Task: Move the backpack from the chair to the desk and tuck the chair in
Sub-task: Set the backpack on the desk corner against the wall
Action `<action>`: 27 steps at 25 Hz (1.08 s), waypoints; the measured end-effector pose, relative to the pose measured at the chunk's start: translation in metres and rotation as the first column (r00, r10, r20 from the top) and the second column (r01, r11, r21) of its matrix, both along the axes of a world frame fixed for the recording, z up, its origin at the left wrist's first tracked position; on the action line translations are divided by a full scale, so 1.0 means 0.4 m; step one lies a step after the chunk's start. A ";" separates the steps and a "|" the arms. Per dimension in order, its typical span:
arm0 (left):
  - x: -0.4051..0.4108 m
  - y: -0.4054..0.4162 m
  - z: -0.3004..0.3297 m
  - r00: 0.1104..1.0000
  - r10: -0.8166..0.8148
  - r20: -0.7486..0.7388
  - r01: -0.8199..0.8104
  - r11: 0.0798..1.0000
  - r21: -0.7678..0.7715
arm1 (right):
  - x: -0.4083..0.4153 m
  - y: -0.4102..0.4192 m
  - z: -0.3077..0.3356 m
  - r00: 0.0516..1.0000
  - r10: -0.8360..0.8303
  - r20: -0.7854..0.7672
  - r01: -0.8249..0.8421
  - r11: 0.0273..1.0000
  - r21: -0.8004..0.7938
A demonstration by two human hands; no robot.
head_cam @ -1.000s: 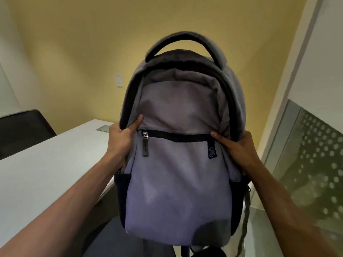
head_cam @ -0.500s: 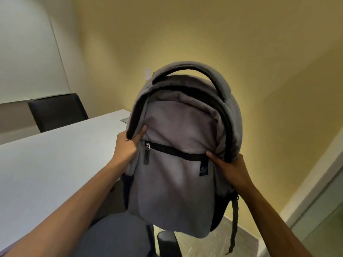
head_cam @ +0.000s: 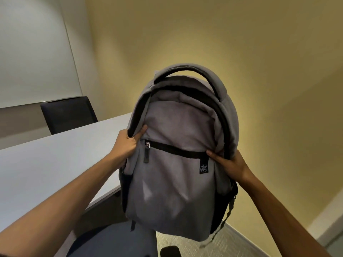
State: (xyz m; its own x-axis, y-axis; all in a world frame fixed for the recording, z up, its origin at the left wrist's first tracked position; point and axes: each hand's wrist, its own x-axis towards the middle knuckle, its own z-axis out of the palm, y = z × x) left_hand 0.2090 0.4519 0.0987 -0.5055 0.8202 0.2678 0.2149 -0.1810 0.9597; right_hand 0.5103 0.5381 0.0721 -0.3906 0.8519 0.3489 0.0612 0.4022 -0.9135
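Note:
A grey backpack (head_cam: 176,173) with black trim and a black front zip hangs upright in the air, held between both hands. My left hand (head_cam: 126,143) grips its left side near the zip pull. My right hand (head_cam: 230,165) grips its right side beside the small logo tag. The bag's bottom is just above the blue-grey seat of the chair (head_cam: 115,240) at the lower edge of the view. The white desk (head_cam: 46,164) stretches to the left, its corner touching the bag's left side in the image.
A black chair (head_cam: 68,113) stands at the desk's far side against a white wall panel. A yellow wall fills the background. Grey carpet (head_cam: 232,243) and a black chair armrest (head_cam: 170,251) show at the bottom right.
The view has swung left and the backpack has shifted slightly toward the desk and lifted a little above the chair seat. Both hands keep the same grip.

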 end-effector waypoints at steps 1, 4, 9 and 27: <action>-0.004 0.030 -0.006 1.000 0.002 -0.002 -0.002 1.000 -0.011 | -0.004 0.037 -0.005 0.999 0.027 0.020 -0.027 0.999 -0.020; -0.018 0.159 -0.052 0.999 0.037 0.019 -0.036 0.998 -0.047 | -0.019 0.183 -0.065 0.995 0.073 0.070 -0.071 0.997 -0.027; -0.056 0.403 -0.138 0.981 0.184 0.058 -0.177 0.977 -0.119 | -0.077 0.454 -0.166 0.996 0.082 0.033 -0.081 0.997 -0.012; -0.205 0.955 -0.158 0.917 0.320 -0.237 -0.389 0.845 -0.366 | -0.412 1.107 -0.229 0.935 -0.263 -0.237 0.178 0.928 -0.326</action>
State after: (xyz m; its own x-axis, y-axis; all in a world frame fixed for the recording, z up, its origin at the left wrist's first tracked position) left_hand 0.1271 0.8339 0.0356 -0.7607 0.6462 0.0609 0.3473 0.3261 0.8792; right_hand 0.3454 0.9811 -0.0196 -0.1068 0.9852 0.1340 -0.1506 0.1172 -0.9816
